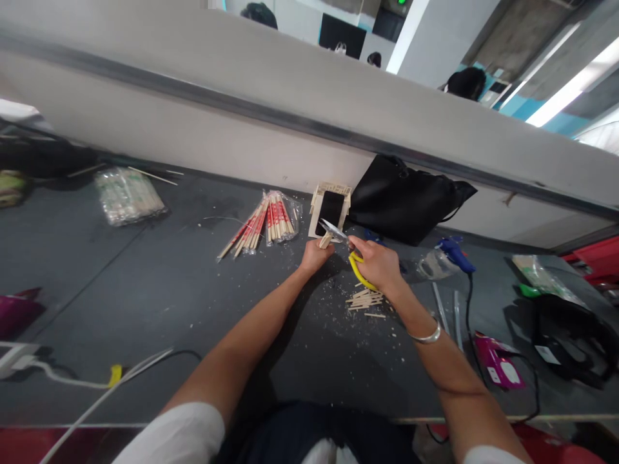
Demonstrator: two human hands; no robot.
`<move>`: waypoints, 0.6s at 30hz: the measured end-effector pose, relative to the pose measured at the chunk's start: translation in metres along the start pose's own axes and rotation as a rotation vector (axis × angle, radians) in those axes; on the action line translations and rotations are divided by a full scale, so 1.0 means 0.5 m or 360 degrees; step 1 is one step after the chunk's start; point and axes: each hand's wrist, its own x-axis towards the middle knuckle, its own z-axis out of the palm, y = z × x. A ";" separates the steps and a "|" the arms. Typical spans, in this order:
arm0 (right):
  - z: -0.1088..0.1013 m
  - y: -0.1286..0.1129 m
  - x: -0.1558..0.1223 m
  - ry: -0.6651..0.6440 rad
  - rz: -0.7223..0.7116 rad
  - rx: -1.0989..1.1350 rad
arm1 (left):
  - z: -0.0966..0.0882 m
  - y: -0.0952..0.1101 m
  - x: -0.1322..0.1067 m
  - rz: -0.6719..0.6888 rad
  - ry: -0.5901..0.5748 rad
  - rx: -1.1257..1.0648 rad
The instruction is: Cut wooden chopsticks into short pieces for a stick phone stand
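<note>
Head view: I see one person working at a dark table [184,283] with two bare hands. The left hand [316,256] is clamped on a small bundle of wooden sticks [325,240], their ends projecting beyond the fingers. The right hand [380,264] is closed around the yellow handle of the scissors [334,231]. The metal blades point left, at the upper ends of the bundle — whether they touch the wood, I cannot tell.

Just below the right hand lies a loose pile of short stick pieces [363,299], with pale crumbs scattered nearby. Beyond the hands, a black phone [331,211] rests on a pale patterned panel [314,218]. To the left of the panel lie chopsticks in red-printed wrappers [279,219]; to its right, a black bag [403,203] leans near the partition [232,142]. Farther right — a blue glue gun [455,254] and two clear rods [457,319].
</note>
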 end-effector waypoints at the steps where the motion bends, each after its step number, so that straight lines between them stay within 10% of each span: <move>1: 0.010 0.005 0.007 0.0044 0.0019 0.0186 | -0.001 0.001 0.000 0.0001 -0.0005 -0.0004; 8: 0.081 -0.012 0.060 0.0184 0.0078 0.1449 | -0.005 0.002 0.000 0.0012 -0.0031 -0.0039; 18: 0.112 -0.062 0.093 0.0330 0.0110 0.1609 | 0.006 -0.002 0.002 0.0151 0.0056 -0.0027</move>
